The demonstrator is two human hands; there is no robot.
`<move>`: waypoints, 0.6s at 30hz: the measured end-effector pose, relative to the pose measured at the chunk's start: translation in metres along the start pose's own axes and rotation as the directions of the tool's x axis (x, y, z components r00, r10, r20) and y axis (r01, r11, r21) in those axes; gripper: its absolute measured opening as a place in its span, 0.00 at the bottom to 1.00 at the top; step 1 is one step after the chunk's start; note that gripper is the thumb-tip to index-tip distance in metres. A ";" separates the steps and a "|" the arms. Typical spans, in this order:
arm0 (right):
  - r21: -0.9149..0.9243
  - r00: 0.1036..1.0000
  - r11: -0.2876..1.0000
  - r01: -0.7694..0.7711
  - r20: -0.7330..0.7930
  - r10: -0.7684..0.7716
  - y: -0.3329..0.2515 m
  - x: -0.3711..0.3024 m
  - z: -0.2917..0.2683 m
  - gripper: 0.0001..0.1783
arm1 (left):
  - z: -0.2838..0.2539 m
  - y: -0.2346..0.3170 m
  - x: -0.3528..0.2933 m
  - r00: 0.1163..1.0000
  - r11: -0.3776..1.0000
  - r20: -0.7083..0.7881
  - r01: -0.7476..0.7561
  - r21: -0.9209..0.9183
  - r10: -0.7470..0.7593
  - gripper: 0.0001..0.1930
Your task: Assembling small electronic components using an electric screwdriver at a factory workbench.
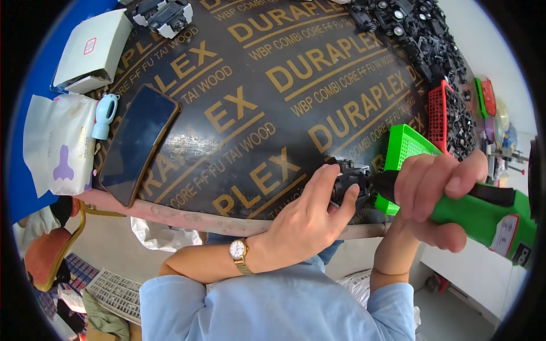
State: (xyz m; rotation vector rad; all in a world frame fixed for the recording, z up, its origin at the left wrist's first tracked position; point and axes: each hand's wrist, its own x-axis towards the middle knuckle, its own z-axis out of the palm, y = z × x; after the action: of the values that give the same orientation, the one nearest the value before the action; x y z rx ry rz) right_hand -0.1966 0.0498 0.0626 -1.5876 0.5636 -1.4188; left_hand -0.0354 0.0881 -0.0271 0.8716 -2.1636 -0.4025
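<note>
The small black toy vehicle (pixel 351 177) sat at the lower right of centre, on the tabletop (pixel 244 74) near its edge. The left hand (pixel 298 224), with a gold-toned wristwatch (pixel 238 250) at its wrist, held it steady: the fingers (pixel 325 176) were narrowed around it, the thumb on its near side and the others on its left. The fingers of the right hand (pixel 435 199) were wrapped around the grip of a green-and-black power screwdriver (pixel 483 219), whose black nose pointed left at the vehicle; whether its tip touched could not be told.

Closest of the surroundings was a green basket (pixel 405 141), just behind the screwdriver's nose and partly hidden by the right hand, crowding that side. Beyond it, toward the right edge of the frame, stood a red basket (pixel 438 116), and a heap of black toy vehicle parts (pixel 424 42) spread across the upper right.

Well apart from both hands, a dark smartphone (pixel 139 142) lay at left, with a light-blue plastic holder (pixel 104 116) and a white tissue pack (pixel 57 145) beside it. A white box (pixel 94 48) and a grey-and-black toy vehicle (pixel 165 17) occupied the upper left.
</note>
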 end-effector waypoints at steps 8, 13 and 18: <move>-0.165 0.886 0.984 -0.061 -0.463 -0.023 -0.004 -0.003 0.032 0.27 | 0.000 -0.001 0.000 1.000 1.000 -0.006 -0.005 0.007 0.005 0.19; -0.249 0.873 0.968 -0.023 -0.477 -0.102 -0.004 -0.009 0.037 0.28 | -0.003 -0.002 0.002 0.999 1.000 0.028 -0.017 -0.015 0.018 0.22; -0.303 0.956 0.950 0.081 -0.245 -0.159 -0.016 -0.008 0.023 0.36 | -0.003 0.003 0.003 1.000 1.000 -0.002 -0.004 -0.011 0.004 0.21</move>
State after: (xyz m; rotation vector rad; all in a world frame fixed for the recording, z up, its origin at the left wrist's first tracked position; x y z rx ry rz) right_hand -0.1807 0.0713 0.0737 -1.6918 0.8805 -1.7207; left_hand -0.0362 0.0883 -0.0221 0.8607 -2.1589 -0.4110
